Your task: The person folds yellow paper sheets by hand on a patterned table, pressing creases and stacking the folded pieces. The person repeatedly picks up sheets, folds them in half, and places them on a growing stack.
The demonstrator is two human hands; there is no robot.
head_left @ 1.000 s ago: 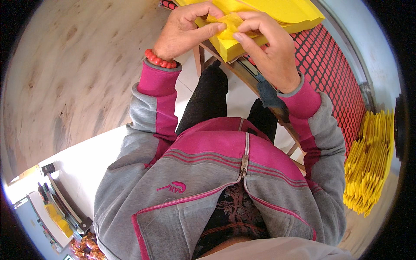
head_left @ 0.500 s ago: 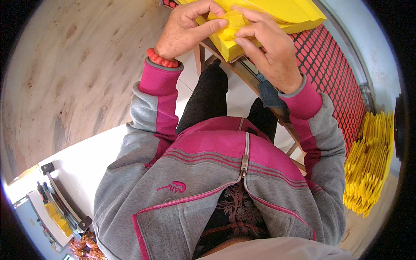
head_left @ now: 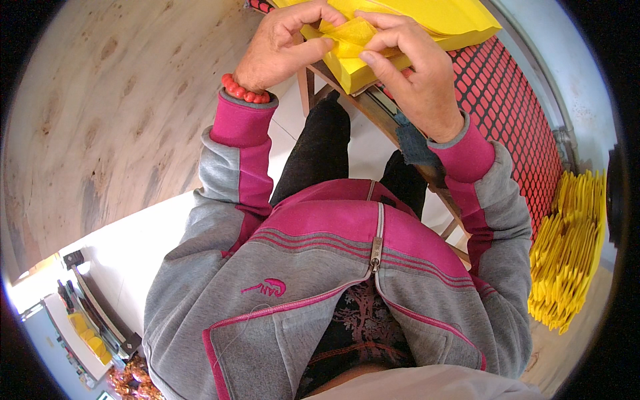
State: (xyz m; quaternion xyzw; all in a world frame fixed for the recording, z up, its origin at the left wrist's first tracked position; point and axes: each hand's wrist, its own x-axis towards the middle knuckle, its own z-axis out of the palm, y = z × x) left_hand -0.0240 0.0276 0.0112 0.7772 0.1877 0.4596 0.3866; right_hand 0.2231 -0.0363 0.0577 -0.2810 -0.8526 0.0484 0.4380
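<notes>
Yellow paper sheet (head_left: 350, 37) sits at 12 o'clock atop the yellow paper stack (head_left: 460, 23), pinched at its folded edge by both hands. Left hand (head_left: 283, 43) and right hand (head_left: 413, 73) close thumb and fingers on it. Finished yellow folded papers (head_left: 570, 250) lie at 3 o'clock beside the red mesh panel (head_left: 517, 107).

Yellow paper (head_left: 373, 50), red mesh (head_left: 513, 113), pink-and-grey jacket (head_left: 320, 267), red-beaded bracelet (head_left: 245, 90).
</notes>
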